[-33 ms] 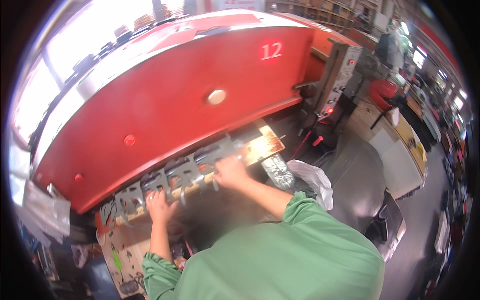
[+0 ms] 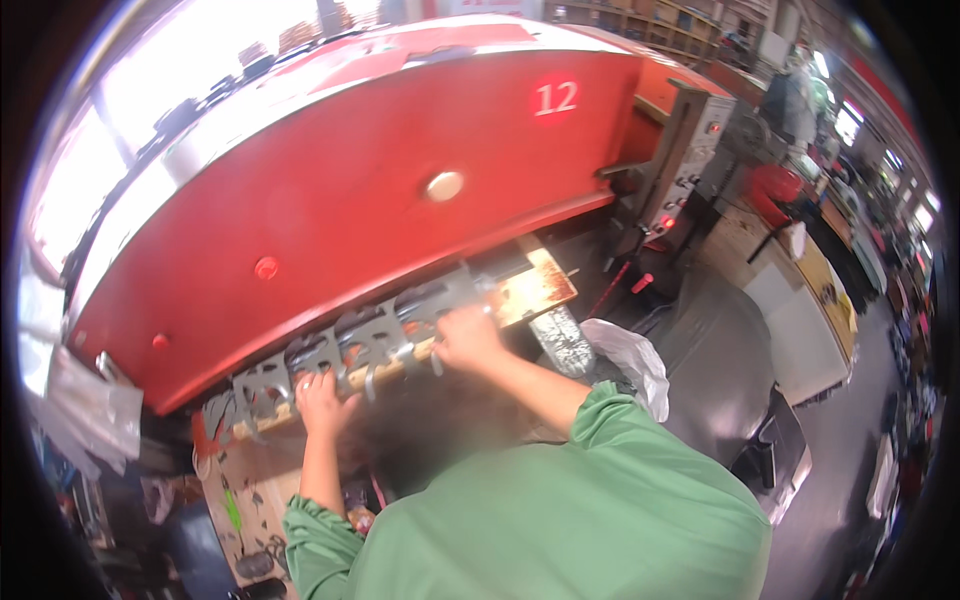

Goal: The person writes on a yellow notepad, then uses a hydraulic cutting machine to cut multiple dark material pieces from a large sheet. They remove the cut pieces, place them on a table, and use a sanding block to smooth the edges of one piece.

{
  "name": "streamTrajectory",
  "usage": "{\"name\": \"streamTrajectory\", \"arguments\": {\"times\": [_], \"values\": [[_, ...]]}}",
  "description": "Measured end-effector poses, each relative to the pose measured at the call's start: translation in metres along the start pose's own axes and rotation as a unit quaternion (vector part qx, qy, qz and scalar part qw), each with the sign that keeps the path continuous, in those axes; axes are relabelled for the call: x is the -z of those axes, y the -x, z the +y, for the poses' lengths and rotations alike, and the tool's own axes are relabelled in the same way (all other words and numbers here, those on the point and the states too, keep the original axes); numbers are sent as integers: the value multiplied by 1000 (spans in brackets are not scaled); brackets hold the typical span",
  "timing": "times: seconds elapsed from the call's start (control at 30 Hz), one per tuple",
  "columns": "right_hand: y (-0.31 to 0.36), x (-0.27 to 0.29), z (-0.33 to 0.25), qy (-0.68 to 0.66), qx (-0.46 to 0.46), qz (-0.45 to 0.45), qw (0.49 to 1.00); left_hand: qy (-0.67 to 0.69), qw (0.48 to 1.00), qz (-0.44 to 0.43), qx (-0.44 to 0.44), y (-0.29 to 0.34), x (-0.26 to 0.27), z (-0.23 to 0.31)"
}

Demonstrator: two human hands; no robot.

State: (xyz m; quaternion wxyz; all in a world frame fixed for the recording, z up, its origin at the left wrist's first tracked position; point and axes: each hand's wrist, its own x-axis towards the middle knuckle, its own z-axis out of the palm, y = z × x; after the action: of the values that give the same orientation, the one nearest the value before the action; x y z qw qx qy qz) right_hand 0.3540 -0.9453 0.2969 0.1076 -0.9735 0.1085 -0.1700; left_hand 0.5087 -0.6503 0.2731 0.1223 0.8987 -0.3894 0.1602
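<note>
A grey sheet full of cut-out holes [image 2: 378, 340] lies along the front edge of a wooden board [image 2: 540, 288], below the red front of a large machine [image 2: 350, 210]. Strips of the sheet hang over the edge. My left hand [image 2: 322, 402] is closed on the sheet's near edge left of its middle, thumb pointing right. Farther right, my right hand [image 2: 468, 338] is closed on the same edge, fingers curled over it. Both fingertips are partly hidden and a little blurred. Dark and orange patches show through the holes.
A control post [image 2: 690, 150] with lit red buttons stands right of the machine. Beside the board's right end are a speckled pad [image 2: 562, 340] and a white plastic bag [image 2: 630, 360]. At lower left, a wooden surface [image 2: 225, 485] bears a green tool [image 2: 232, 510] and dark scraps.
The whole view has shifted slightly, so the machine and sheet sit a little farther right and lower. Both hands stay at the sheet's edge.
</note>
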Motion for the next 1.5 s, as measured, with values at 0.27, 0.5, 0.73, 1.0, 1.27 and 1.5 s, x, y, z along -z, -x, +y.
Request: {"name": "streamTrajectory", "arguments": {"times": [0.27, 0.5, 0.73, 1.0, 1.27, 1.5], "values": [[42, 9, -12, -26, 59, 134, 989, 3, 999, -8, -50, 32, 33, 21], [86, 59, -8, -259, -208, -148, 931, 60, 954, -293, -17, 73, 114, 50], [20, 25, -63, -48, -226, 51, 972, 243, 959, -22, -143, 21, 61, 100], [73, 37, -115, 50, -272, -77, 958, 205, 957, -67, -195, 92, 31, 140], [75, 54, -57, -369, -266, 30, 890, 221, 956, -72, -178, 105, 28, 140], [92, 77, 20, -786, -308, -46, 535, 49, 955, -174, -235, 69, 68, 156]]}}
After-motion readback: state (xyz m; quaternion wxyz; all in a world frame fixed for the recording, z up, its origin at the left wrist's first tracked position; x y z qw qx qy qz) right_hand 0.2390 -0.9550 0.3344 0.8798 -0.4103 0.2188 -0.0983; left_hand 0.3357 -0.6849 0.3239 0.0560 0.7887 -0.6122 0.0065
